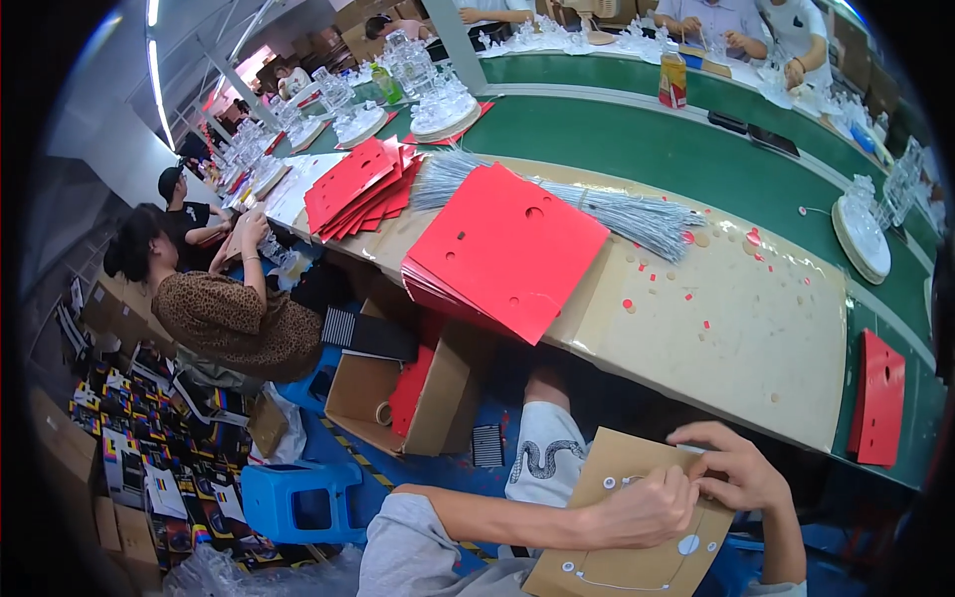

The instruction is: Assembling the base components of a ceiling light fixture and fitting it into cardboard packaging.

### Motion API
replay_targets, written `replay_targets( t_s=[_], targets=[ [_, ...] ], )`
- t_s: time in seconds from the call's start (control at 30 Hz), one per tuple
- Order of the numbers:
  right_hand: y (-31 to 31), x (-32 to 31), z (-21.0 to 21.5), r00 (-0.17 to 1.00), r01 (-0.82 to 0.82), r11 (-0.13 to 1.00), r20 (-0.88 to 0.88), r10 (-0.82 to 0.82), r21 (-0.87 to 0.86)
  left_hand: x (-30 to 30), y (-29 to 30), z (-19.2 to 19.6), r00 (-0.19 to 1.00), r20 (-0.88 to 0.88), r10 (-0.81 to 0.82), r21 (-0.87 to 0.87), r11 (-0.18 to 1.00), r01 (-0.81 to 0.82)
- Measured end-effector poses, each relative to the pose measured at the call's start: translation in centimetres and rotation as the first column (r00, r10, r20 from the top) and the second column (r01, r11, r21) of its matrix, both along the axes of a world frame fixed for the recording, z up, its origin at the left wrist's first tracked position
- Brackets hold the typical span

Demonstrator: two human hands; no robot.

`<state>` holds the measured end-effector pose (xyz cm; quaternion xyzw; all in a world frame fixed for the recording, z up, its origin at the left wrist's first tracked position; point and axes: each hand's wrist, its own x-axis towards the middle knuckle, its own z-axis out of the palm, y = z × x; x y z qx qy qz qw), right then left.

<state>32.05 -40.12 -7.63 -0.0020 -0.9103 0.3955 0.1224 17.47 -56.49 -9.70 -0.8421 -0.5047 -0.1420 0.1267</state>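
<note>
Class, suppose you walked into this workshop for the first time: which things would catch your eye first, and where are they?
The bright red card stacks on the pale worktable stand out first, with a bundle of grey wires behind them. Near the lower edge, the left hand and right hand both grip a brown card panel with white round fittings. Clear crystal-like lamp pieces line the green belt farther back.
</note>
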Motion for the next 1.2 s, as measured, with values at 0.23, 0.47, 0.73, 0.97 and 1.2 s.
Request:
replay_targets(
  t_s=[0.23, 0.47, 0.73, 0.97, 1.2],
  targets=[
    [1.4, -1.6, -1.1, 0.972, -0.122, 0.903, 0.134, 0.192, -0.413, 1.7, 0.2, 0.9, 0.980, -0.154, 0.122, -0.027, 0.991, -0.128],
    [1.6, -1.8, -0.1, 0.944, -0.132, 0.901, 0.226, 0.242, -0.414, 3.5, 0.5, 1.5, 0.940, -0.291, 0.176, -0.111, 0.970, -0.216],
    [-2.6, -0.4, 0.1, 0.914, 0.405, 0.910, -0.061, -0.401, 0.085, -0.9, 0.4, -0.1, 0.989, 0.087, 0.123, -0.199, 0.974, -0.104],
    [-6.6, 0.9, -1.8, 0.818, 0.566, 0.824, -0.134, -0.559, 0.015, -5.6, -0.2, 0.5, 0.802, 0.588, 0.105, -0.207, 0.978, 0.024],
    [-8.5, -0.9, -2.1, 0.646, 0.762, 0.648, -0.065, -0.760, -0.004, -5.3, 0.7, 0.0, 0.710, 0.682, 0.178, -0.268, 0.963, 0.016]
  ],
)
